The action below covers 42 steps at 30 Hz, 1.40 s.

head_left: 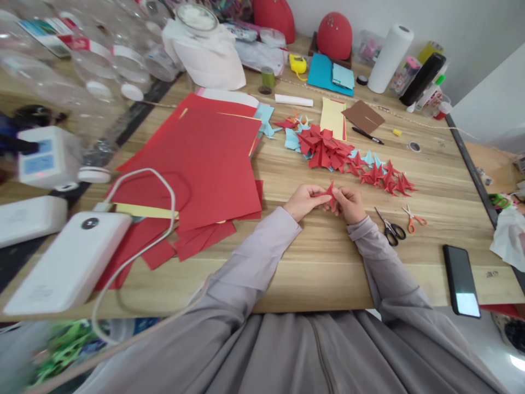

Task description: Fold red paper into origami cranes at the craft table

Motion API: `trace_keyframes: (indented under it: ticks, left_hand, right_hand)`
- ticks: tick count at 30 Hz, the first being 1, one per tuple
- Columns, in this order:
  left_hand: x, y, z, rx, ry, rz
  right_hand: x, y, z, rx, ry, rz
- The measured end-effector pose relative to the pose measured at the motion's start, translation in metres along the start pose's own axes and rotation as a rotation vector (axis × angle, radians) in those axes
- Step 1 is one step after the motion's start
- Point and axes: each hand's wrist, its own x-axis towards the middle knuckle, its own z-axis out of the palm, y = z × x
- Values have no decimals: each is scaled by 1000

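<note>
Between my two hands is a small folded red paper piece point(330, 189), with pointed tips like an origami crane. My left hand point(305, 201) pinches it from the left, thumb and fingers closed. My right hand point(348, 203) grips its right side, also closed. Just beyond my hands lies a heap of folded red paper cranes point(326, 149), which trails off to the right. Light blue folded pieces point(371, 159) show among them. Left of my hands, large red paper sheets point(205, 169) are stacked, with smaller red pieces point(205, 241) under their near edge.
Black-handled scissors point(392, 230) and orange-handled scissors point(413, 220) lie right of my hands, near a phone point(461, 282). A white power bank point(69, 262) with a looping cable point(168, 191) sits at left. Plastic bottles point(94, 60) crowd the back left. A paper roll point(389, 59) stands at the back.
</note>
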Motion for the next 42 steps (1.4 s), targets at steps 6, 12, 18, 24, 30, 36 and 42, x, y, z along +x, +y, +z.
trace_keyframes:
  ticks: [6, 12, 18, 24, 30, 36, 42]
  left_hand:
    - [0, -1, 0, -21, -16, 3]
    - [-1, 1, 3, -7, -35, 15]
    - [-1, 0, 3, -58, 52, -3]
    - [0, -1, 1, -24, 22, 2]
    - [0, -1, 3, -14, 60, 14]
    - [0, 4, 5, -107, 112, -46]
    - [0, 6, 7, -125, 133, -46]
  right_hand:
    - [-1, -3, 1, -65, 0, -49]
    - [-1, 0, -1, -53, -8, -15]
    - [-3, -3, 3, -38, -29, -37]
    - [-7, -8, 3, -80, -47, -45]
    - [-4, -2, 0, -34, -12, -55]
    - [1, 6, -3, 83, 53, 46]
    - [-1, 0, -2, -11, 102, 0]
